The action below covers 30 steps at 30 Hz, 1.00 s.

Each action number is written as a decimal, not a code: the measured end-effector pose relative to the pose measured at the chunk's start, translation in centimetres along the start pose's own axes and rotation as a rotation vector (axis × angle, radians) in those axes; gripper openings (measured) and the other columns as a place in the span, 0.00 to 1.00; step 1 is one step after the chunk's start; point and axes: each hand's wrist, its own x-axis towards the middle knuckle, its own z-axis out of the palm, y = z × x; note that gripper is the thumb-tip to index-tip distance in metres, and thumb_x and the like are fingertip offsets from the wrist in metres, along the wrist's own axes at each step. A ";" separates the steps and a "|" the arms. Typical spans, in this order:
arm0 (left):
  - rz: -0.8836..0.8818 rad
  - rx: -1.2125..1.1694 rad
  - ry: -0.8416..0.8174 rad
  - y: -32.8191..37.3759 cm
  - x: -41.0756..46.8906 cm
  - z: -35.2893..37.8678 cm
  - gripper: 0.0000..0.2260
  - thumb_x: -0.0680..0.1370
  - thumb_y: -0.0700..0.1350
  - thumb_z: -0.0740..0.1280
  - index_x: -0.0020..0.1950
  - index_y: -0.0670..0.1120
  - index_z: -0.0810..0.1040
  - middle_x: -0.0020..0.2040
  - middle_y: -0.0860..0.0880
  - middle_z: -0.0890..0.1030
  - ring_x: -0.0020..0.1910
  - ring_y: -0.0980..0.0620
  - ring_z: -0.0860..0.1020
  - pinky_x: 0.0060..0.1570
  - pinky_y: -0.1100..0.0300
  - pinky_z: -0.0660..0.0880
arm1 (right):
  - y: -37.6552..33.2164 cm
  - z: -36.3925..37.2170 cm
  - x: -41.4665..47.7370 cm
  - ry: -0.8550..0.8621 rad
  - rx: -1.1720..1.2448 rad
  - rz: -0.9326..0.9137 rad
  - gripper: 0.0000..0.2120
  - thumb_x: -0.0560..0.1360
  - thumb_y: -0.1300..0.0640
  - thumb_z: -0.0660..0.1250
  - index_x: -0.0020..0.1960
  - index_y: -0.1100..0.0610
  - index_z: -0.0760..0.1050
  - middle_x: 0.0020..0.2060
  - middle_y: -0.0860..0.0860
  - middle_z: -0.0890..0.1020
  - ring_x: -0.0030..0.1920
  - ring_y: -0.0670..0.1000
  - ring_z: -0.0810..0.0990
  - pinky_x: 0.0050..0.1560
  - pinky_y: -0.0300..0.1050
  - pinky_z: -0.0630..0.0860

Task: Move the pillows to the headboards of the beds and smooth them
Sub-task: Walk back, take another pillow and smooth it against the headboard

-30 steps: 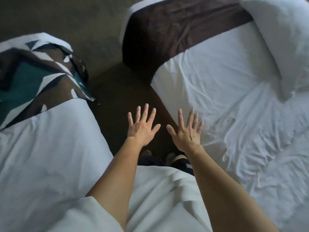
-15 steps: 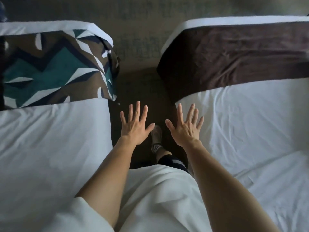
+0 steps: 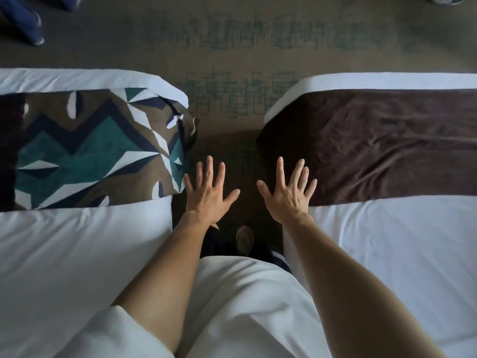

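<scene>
View has swung since a second ago: back then I had the right bed at an angle with a white pillow lying on it at the top right. Now I'm looking straight down the aisle at the foot ends, and the pillow is out of shot, so I can't say where it lies. Left hand (image 3: 206,195) and right hand (image 3: 286,195) are as before, both released, fingers spread flat, palms down, grasping nothing. The left hand hangs over the dark aisle just beside the patterned runner (image 3: 90,151) on the left bed (image 3: 77,254). The right hand overlaps the corner of the brown runner (image 3: 374,143) on the right bed (image 3: 387,241); can't tell if it touches. A shoe (image 3: 244,239) shows below the hands, carpet (image 3: 232,42) beyond. My read: nothing is picked up yet and no headboard is in view, so the pillow move is still to start, and the view has to turn back first.
</scene>
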 end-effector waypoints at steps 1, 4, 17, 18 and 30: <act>-0.010 -0.004 0.000 -0.3 1.0 -0.7 0.39 0.80 0.71 0.47 0.83 0.52 0.38 0.83 0.45 0.33 0.82 0.41 0.36 0.76 0.34 0.40 | -0.5 -0.5 1.2 -0.003 -0.004 -0.013 0.40 0.79 0.27 0.43 0.82 0.43 0.32 0.80 0.62 0.33 0.81 0.63 0.36 0.78 0.67 0.36; -0.013 -0.003 -0.005 -1.1 4.3 -2.4 0.39 0.80 0.72 0.47 0.83 0.52 0.38 0.82 0.45 0.32 0.82 0.42 0.36 0.77 0.32 0.42 | -2.0 -2.0 4.4 -0.017 -0.015 -0.044 0.40 0.79 0.27 0.43 0.82 0.43 0.32 0.80 0.62 0.32 0.81 0.63 0.35 0.78 0.67 0.36; 0.127 0.058 0.040 -6.4 23.0 -15.6 0.40 0.80 0.71 0.48 0.83 0.51 0.38 0.82 0.45 0.33 0.82 0.41 0.35 0.77 0.31 0.42 | -13.5 -10.6 20.4 0.046 0.051 0.047 0.40 0.79 0.27 0.43 0.82 0.44 0.31 0.80 0.63 0.32 0.81 0.63 0.35 0.78 0.68 0.35; 0.147 0.076 0.044 -6.8 24.4 -17.0 0.40 0.80 0.71 0.48 0.83 0.51 0.38 0.83 0.45 0.33 0.82 0.41 0.36 0.77 0.32 0.42 | -14.6 -11.4 21.6 0.052 0.061 0.055 0.40 0.79 0.27 0.43 0.82 0.44 0.31 0.80 0.63 0.32 0.81 0.63 0.35 0.78 0.68 0.35; 0.202 0.103 0.061 -8.0 38.1 -25.4 0.39 0.80 0.71 0.48 0.83 0.53 0.39 0.82 0.48 0.32 0.81 0.42 0.34 0.76 0.32 0.36 | -19.0 -18.9 33.0 0.089 0.075 0.106 0.40 0.78 0.26 0.40 0.81 0.43 0.29 0.80 0.61 0.31 0.81 0.63 0.34 0.77 0.67 0.34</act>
